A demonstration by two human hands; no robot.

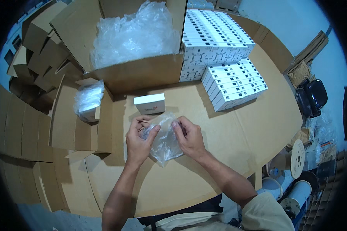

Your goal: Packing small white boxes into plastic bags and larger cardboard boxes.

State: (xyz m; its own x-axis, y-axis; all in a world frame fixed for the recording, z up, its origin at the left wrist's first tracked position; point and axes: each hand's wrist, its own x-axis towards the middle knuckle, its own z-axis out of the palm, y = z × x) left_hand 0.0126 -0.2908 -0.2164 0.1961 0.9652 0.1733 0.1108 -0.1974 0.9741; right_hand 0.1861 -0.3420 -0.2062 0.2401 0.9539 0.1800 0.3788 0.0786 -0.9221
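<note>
We see both hands pinched on one clear plastic bag (pixel 165 139), which they hold between them just above the cardboard-covered table (pixel 227 138). The left hand (pixel 138 140) grips the bag's upper left edge, thumb pressed toward the forefinger with the film caught between them, the other fingers curled over the top. The right hand (pixel 189 136) clamps the upper right edge in the same way, fingertips bent inward over the film. Neither hand is spread flat; both are closed on the bag's mouth, with a small gap of plastic stretched between them. The bag hangs down and toward the person from that grip, its crumpled lower corner touching the cardboard below the hands. Whether anything lies inside it we cannot tell.

Just beyond the hands, apart from them, a small white box (pixel 150 103) lies flat on the table. Behind it stands a large open carton (pixel 142 71) filled with crumpled clear plastic film (pixel 133 36). To the left of the hands a smaller open carton (pixel 81 123) holds another wad of clear plastic (pixel 88 97). To the right of the big carton we see stacks of white boxes (pixel 214 36), with a lower row of them (pixel 235 82) nearer the right hand but well apart from it. Flattened cartons (pixel 34 50) pile up at the far left. Off the table's right edge stand white cable reels (pixel 293 158) and a black chair (pixel 312 96).
</note>
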